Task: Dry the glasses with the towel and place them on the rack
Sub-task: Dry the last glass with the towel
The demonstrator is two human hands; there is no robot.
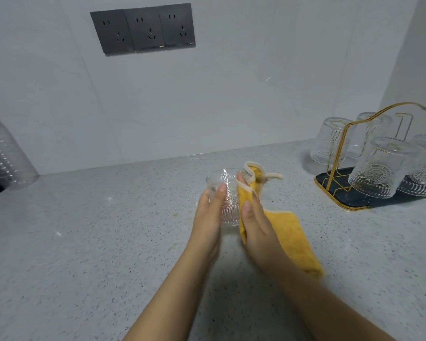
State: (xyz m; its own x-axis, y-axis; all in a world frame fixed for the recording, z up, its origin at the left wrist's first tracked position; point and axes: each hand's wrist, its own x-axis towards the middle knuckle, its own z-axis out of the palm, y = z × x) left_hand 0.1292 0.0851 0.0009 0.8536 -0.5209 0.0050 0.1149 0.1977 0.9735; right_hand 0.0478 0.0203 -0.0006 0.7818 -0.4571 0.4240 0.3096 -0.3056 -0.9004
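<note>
A clear patterned glass (pixel 228 193) is held above the speckled counter at the centre of the view. My left hand (pixel 210 212) grips it from the left side, thumb across its front. My right hand (pixel 255 222) holds a yellow towel (pixel 288 232) with a pale border against the right side of the glass; the towel hangs down behind my wrist. At the right stands a gold wire rack (pixel 340 148) on a dark tray (pixel 330 179), with several clear glasses upside down on it, the nearest one (pixel 379 168) at its front.
The grey speckled counter (pixel 96 242) stretches left and toward me. A clear ribbed plastic container (pixel 5 153) stands at the far left edge. Three dark wall sockets (pixel 143 29) sit on the white wall behind.
</note>
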